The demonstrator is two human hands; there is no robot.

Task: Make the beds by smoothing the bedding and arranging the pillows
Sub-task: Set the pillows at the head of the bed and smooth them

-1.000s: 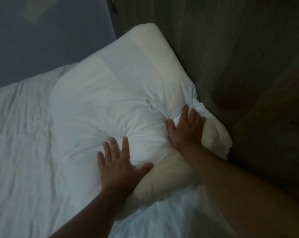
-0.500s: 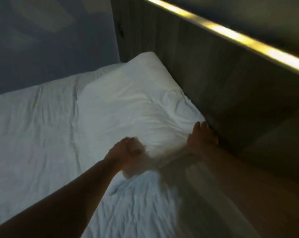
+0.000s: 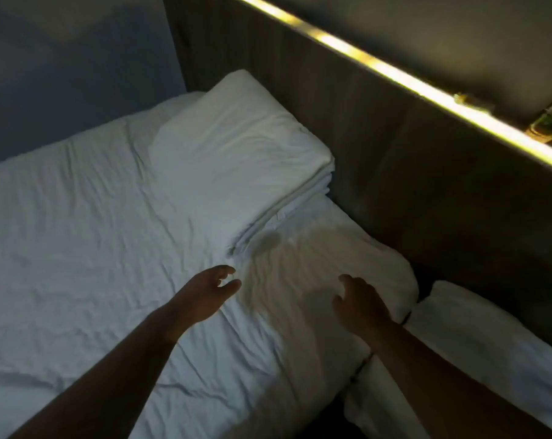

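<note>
The wrinkled white bedding [image 3: 78,248] spread beneath both arms, its head end against the dark headboard [image 3: 379,137]. The pillow [image 3: 236,147] lay flat in the far corner, its long axis running along the headboard. The left hand [image 3: 205,289] and right hand [image 3: 360,305] hovered short of its near end, apart from it, fingers loosely spread and holding nothing.

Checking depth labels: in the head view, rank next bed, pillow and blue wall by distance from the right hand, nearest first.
1. next bed: just to the right of the right hand, across the narrow gap.
2. pillow: ahead and to the left, against the headboard.
3. blue wall: far left, beyond the pillow.
</note>
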